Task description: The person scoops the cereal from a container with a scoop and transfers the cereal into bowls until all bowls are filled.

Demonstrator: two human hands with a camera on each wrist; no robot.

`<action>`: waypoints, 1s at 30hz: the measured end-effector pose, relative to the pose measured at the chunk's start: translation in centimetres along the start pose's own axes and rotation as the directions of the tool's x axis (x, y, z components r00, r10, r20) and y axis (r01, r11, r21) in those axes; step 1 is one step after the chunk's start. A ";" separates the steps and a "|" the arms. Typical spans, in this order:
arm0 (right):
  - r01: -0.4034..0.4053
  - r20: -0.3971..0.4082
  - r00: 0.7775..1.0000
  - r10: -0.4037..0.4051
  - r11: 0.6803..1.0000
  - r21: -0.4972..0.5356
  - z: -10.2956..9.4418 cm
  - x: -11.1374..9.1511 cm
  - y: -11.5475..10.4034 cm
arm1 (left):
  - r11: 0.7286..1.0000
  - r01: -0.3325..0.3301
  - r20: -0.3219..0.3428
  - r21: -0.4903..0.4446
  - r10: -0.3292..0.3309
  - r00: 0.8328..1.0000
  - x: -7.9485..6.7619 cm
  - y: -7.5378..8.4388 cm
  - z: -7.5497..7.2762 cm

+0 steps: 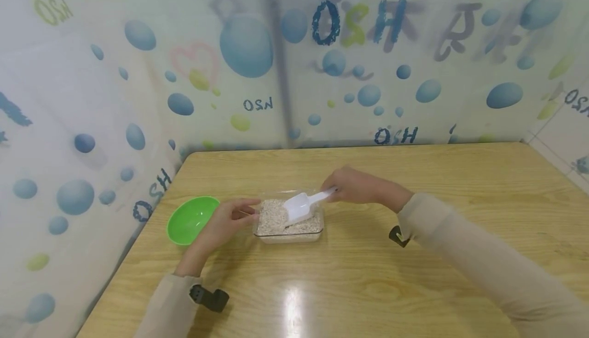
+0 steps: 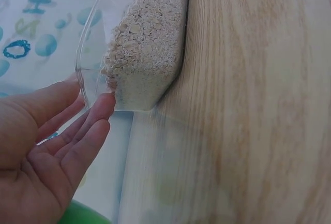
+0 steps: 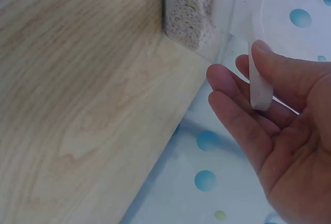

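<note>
A clear rectangular container (image 1: 271,239) holds pale oat flakes (image 1: 272,215) and stands on the table. My right hand (image 1: 354,184) pinches the handle of a white scoop (image 1: 298,206) between thumb and fingers. The scoop's blade lies tilted in the oats, its front edge among the flakes. At the container's left end, my left hand (image 1: 225,221) rests extended fingers against the wall and rim. In the left wrist view, the fingertips (image 2: 105,102) meet the clear end wall, beside the heaped oats (image 2: 150,32). The right wrist view shows the handle (image 3: 261,92) crossing my fingers.
A green bowl (image 1: 188,223) sits left of the container, partly behind my left hand and near the table's left edge. The wooden table (image 1: 368,287) stretches to the right and front. A wall covering with blue dots (image 1: 246,46) rises behind the table.
</note>
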State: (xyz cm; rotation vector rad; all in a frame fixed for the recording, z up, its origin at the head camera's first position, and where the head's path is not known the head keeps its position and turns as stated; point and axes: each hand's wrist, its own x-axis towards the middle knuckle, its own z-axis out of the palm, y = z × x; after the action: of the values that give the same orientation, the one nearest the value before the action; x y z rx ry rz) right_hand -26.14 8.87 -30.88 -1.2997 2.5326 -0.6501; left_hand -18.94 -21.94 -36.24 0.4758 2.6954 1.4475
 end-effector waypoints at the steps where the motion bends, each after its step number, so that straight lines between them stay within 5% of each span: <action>1: 0.000 0.005 1.000 0.000 1.000 0.015 0.2 0.0 0.1 | 1.000 0.005 -0.001 -0.002 -0.005 1.000 0.0 0.0 0.0; 30: 0.002 0.034 0.999 -0.009 0.981 0.195 2.7 1.3 0.8 | 0.997 0.060 -0.010 -0.048 -0.060 0.998 0.1 -0.1 0.0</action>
State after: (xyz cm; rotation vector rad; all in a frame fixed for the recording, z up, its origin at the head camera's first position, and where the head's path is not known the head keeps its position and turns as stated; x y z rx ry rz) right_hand -26.46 7.49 -33.61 -1.2394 2.3689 -0.8457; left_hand -19.06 -21.95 -36.33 0.3817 2.6522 1.4992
